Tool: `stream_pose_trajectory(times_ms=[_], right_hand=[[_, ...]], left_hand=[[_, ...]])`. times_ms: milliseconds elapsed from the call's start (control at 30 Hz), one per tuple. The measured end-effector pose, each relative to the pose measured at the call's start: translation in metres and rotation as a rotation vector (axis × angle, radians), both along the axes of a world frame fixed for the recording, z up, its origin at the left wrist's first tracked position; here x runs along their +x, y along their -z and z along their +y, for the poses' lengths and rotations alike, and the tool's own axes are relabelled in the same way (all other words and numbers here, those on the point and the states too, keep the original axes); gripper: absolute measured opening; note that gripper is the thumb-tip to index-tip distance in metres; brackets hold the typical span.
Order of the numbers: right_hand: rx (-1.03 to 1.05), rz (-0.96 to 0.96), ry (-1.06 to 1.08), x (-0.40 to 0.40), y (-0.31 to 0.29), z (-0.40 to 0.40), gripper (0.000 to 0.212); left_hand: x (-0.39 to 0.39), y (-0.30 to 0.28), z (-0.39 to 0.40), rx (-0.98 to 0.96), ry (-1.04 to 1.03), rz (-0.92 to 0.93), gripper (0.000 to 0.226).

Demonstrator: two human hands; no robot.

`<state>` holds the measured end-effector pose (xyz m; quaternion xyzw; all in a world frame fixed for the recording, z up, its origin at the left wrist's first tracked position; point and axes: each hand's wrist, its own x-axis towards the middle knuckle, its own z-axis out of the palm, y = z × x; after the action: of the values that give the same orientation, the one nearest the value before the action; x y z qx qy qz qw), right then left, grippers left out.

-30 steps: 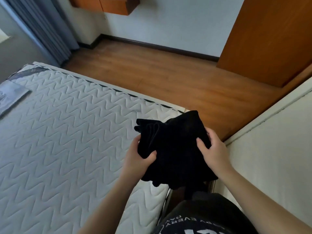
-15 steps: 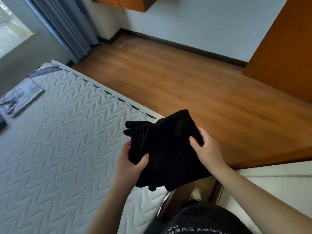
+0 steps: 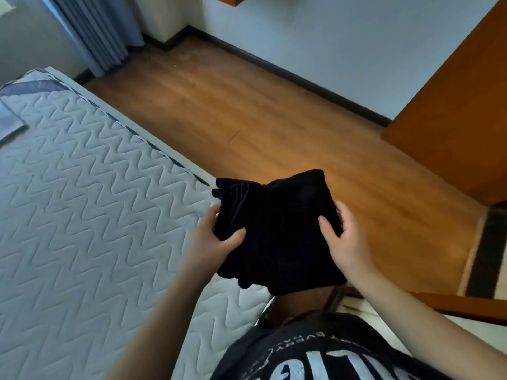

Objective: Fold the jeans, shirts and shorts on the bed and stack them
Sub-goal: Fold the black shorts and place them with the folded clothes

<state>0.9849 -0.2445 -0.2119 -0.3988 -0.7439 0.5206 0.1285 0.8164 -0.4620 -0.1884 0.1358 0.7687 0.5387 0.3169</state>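
The 2 hands grip a folded black garment (image 3: 277, 231) above the mattress (image 3: 82, 215) corner: left hand (image 3: 216, 237) and right hand (image 3: 345, 237) pinching opposite edges. Keep both edges level so the layers stay aligned when lowered onto the mattress.

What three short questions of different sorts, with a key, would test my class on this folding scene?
1. True or false: both hands hold the black garment.
2. Which is the garment above? A the mattress corner and the floor; B a table; C a chair.
3. Fill in: the thumb of the left hand lies on ___ of the garment.

Key: 1 true: the left hand and the right hand each grip a side. 2 A. 3 top.
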Motion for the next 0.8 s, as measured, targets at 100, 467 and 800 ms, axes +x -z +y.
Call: stream_pose_trajectory(times_ms=[100, 467, 800], right_hand=[[0.032, 0.0, 0.086, -0.011, -0.005, 0.025, 0.057], [0.059, 0.001, 0.089, -0.055, 0.005, 0.158, 0.052], [0.082, -0.015, -0.195, -0.117, 0.004, 0.354, 0.07]], left_hand=[[-0.022, -0.007, 0.037, 0.023, 0.073, 0.053, 0.058], [-0.063, 0.005, 0.173, 0.016, 0.071, 0.053, 0.058], [-0.084, 0.0, 0.347, -0.065, -0.12, 0.007, 0.057]])
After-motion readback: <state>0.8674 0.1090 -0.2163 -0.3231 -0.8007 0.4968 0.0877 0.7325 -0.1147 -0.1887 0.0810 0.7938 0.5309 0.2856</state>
